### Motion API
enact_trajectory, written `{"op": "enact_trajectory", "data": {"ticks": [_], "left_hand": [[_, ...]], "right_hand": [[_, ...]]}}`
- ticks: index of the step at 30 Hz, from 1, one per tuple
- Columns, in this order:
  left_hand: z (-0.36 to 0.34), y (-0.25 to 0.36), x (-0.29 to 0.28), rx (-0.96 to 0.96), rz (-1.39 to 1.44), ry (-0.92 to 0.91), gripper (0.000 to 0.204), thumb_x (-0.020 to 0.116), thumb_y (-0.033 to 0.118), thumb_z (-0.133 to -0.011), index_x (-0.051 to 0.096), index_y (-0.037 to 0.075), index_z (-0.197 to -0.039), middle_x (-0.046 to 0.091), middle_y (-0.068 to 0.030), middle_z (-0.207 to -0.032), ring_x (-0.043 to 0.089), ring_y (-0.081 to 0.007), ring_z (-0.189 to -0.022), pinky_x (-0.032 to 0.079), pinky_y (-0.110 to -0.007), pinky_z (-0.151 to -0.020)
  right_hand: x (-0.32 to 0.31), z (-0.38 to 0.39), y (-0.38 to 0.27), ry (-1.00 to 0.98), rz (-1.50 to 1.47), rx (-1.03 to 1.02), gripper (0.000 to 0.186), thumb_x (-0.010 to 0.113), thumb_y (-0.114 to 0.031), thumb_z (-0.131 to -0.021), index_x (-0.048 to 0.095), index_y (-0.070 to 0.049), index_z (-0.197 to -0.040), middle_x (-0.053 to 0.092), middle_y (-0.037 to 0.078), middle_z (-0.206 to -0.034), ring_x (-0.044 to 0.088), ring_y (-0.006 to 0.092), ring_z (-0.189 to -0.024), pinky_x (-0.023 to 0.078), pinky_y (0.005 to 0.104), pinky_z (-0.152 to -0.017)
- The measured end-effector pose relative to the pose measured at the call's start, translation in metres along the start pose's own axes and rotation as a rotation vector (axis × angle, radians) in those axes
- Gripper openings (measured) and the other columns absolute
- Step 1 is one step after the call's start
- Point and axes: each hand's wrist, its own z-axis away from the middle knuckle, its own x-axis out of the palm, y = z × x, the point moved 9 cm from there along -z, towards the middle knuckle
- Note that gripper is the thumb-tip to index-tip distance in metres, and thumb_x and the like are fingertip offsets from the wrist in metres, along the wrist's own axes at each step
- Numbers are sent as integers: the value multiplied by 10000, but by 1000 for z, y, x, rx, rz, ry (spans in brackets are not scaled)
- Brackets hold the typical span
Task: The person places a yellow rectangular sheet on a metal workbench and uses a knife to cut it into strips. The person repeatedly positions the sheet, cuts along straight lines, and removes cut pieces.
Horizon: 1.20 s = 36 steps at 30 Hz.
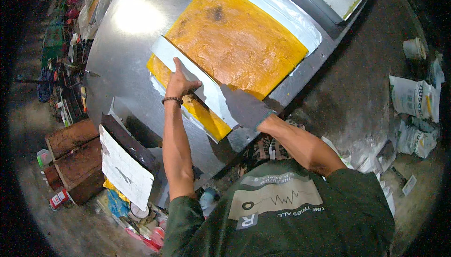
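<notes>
long pale strip [210, 91] slanting upper-left to lower-right, left hand [179, 85] splayed on it, right hand [245, 107] gloved, grip unclear

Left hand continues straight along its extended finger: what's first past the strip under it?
Probably the yellow-orange sheet, near its corner, just beyond the pale strip under the left hand. Height gap unclear from one view.

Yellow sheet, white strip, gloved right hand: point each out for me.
Yellow sheet [237, 40], head view: on its upper face.
White strip [209, 93], head view: on its flat face.
Gloved right hand [245, 108], head view: on its back.
</notes>
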Motion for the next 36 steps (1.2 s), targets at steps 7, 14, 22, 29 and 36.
{"op": "enact_trajectory", "data": {"ticks": [7, 14, 22, 29, 36], "left_hand": [[-1, -2, -1, -13, -51, -1, 1373, 943, 255, -628, -37, -3, -1554, 636, -361, -1103, 679, -399, -1005, 552, -409, -893], [2, 3, -4, -2, -44, -15, 1346, 928, 252, -661, -46, -4, -1554, 649, -336, -1092, 696, -370, -943, 570, -391, -841], [6, 9, -7, 33, -87, 37, 1306, 920, 205, -672, -17, -35, -1550, 679, -296, -997, 713, -303, -793, 598, -365, -686], [7, 8, -6, -3, -44, -7, 1312, 923, 256, -671, -6, -35, -1550, 668, -333, -1051, 709, -341, -931, 590, -390, -766], [1, 6, -5, 54, -105, 29, 1330, 923, 270, -675, -34, -28, -1549, 664, -337, -1089, 701, -362, -965, 574, -391, -827]], "right_hand": [[0, 21, 4, 24, 56, 17, 396, 508, -63, -919, 409, 19, -1293, 631, 295, -960, 656, 467, -837, 519, 545, -666], [-8, 36, 0, 42, 46, -17, 403, 492, -44, -913, 402, 39, -1297, 630, 289, -980, 659, 470, -829, 526, 539, -664], [-5, 58, 2, 8, -13, -38, 510, 497, -54, -916, 345, 52, -1391, 622, 310, -935, 651, 479, -793, 529, 532, -668], [3, 77, 17, -122, 25, 81, 572, 502, -71, -918, 311, 38, -1445, 621, 319, -917, 660, 470, -825, 540, 525, -697], [-4, 101, 13, -73, 13, 72, 596, 501, -75, -919, 297, -14, -1476, 616, 312, -934, 653, 466, -807, 536, 528, -681]]}}
